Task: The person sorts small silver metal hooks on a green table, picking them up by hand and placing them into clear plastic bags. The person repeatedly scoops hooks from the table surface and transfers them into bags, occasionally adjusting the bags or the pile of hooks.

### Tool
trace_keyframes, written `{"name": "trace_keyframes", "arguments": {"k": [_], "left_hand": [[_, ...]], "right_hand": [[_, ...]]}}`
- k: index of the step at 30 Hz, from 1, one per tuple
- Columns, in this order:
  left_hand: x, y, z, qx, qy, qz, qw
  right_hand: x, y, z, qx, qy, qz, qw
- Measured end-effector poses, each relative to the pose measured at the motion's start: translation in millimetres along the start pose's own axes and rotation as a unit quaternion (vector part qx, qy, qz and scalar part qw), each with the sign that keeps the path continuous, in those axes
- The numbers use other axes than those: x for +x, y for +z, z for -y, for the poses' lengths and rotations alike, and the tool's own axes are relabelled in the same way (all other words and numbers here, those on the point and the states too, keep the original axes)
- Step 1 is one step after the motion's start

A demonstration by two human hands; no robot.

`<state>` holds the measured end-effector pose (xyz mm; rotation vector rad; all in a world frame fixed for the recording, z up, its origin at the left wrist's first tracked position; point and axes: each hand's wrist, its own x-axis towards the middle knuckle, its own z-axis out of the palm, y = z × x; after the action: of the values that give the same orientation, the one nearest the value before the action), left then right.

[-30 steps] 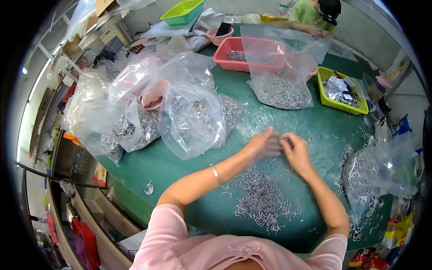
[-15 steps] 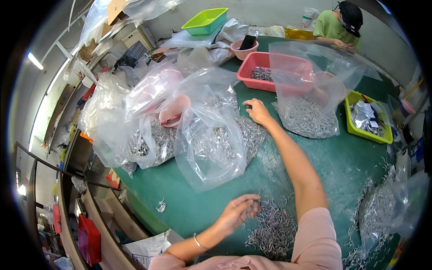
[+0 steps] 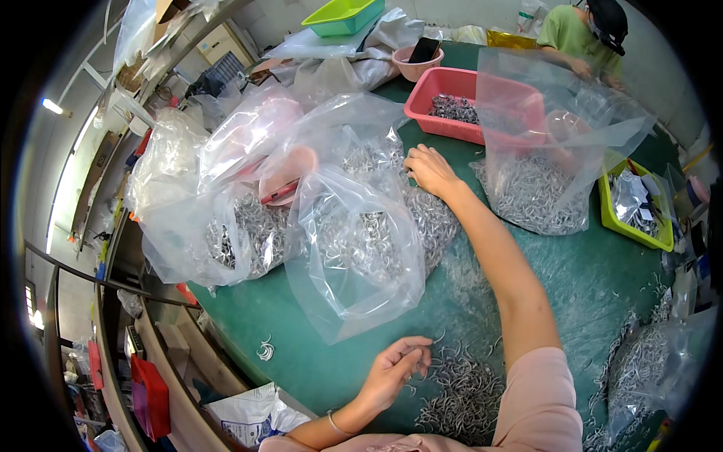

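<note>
My left hand (image 3: 397, 369) is closed in a pinch beside a loose pile of small curved metal pieces (image 3: 463, 395) at the near edge of the table. One thin curved metal piece (image 3: 440, 336) sticks out from its fingertips. Farther off, my right hand (image 3: 431, 172) reaches out with bent fingers to the edge of a clear plastic bag (image 3: 354, 301) full of the same pieces. Its fingers look closed on the bag's edge, though the fingertips are partly hidden. To its right stands another open clear bag (image 3: 538, 192) of metal pieces.
A pink tray (image 3: 452, 129) with metal pieces lies at the back, and a yellow-green basket (image 3: 640, 232) at the right. Another filled bag (image 3: 640, 369) leans at the near right. A co-worker in a green shirt (image 3: 565, 30) works at the far right. A few pieces (image 3: 265, 348) lie at left.
My right hand has come slightly left and up against the bag's edge. My left hand stays by the pile, its fingers more curled. The whole view has shifted slightly.
</note>
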<state>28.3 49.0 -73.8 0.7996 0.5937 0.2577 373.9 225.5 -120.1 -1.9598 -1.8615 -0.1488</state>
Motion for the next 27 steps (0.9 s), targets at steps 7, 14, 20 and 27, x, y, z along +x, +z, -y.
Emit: {"name": "trace_keyframes", "arguments": {"k": [7,14,20,27], "left_hand": [[4.3,-1.7,-1.9,-0.004,0.001,0.010,1.000],[-8.3,-5.8,-9.1,-0.021,0.015,0.001,1.000],[-16.3,-16.9,-1.8,-0.033,0.034,0.012,0.999],[13.5,-26.4,-17.6,0.062,0.077,0.013,0.995]], "right_hand": [[-18.8,-4.9,-27.4,-0.003,0.020,-0.109,0.994],[-94.3,-79.1,44.2,0.650,0.226,-0.073,0.722],[-187.4,-140.3,86.7,0.535,0.204,0.200,0.795],[-161.0,-99.4,66.6,0.179,0.142,-0.021,0.973]]}}
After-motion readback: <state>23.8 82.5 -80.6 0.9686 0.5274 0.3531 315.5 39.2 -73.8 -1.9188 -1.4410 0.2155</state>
